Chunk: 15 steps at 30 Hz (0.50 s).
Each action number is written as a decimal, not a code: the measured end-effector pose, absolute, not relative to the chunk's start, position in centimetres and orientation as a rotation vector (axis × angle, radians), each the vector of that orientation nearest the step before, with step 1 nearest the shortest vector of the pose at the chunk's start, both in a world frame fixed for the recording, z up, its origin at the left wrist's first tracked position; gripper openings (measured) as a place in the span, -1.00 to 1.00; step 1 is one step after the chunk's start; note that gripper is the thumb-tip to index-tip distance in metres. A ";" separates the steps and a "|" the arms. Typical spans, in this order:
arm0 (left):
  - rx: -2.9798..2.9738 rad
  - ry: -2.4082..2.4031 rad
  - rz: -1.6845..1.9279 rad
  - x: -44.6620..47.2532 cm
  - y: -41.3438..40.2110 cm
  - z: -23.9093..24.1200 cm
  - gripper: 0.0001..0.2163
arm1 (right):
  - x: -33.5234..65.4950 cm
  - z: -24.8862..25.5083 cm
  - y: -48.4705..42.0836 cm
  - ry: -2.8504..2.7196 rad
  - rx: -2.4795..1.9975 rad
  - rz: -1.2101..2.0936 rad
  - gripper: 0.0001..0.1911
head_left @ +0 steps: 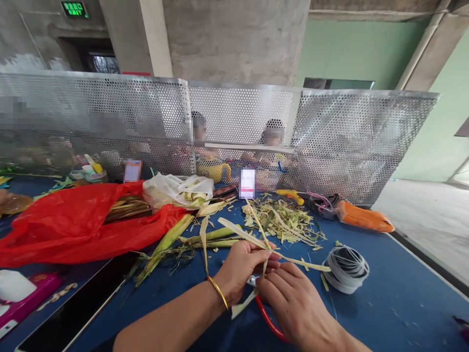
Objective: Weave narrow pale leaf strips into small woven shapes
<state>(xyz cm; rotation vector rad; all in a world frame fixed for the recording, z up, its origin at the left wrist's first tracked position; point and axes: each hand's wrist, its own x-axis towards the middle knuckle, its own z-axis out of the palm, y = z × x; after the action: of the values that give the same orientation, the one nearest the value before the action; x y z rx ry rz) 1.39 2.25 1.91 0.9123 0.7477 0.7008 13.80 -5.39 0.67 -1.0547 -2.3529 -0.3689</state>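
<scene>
Near the middle of the blue table, my left hand (240, 268) is closed in a pinch on several pale corn husk strips (261, 222) that cross at its fingertips. A gold bangle (219, 292) circles that wrist. My right hand (293, 296) is close beside it, fingers curled in at the lower end of the strips; its thumb is hidden. Under the right hand show red-handled scissors (269, 320), their blades mostly covered. One loose husk piece (244, 305) hangs below my hands. To the right sits a spool of white cord (347, 269).
Husk scraps (282, 220) are heaped beyond my hands, near an upright phone (247, 183). Red plastic bag (73, 220), white bag (179, 188) and husk leaves (164, 247) lie left. An orange packet (364, 216) is far right. People sit behind a perforated metal screen (242, 115).
</scene>
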 end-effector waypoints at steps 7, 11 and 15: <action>0.876 0.769 0.730 0.7 2.9 2.8 -0.78 | 16.3 2.1 -4.3 -2.020 -1.445 -0.687 -0.76; 0.990 0.890 0.780 0.9 3.2 2.0 -0.77 | 16.3 1.9 -4.1 -2.134 -1.482 -0.400 -0.70; 1.044 0.916 0.731 1.2 3.2 1.2 -0.76 | 15.8 1.7 -4.2 -2.109 -1.557 0.148 -0.71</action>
<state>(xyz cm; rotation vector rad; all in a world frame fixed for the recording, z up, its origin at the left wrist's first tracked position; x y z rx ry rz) 1.19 3.22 1.20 1.0439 0.9163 0.7306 15.84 -4.19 1.67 -1.5571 -2.1091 0.1483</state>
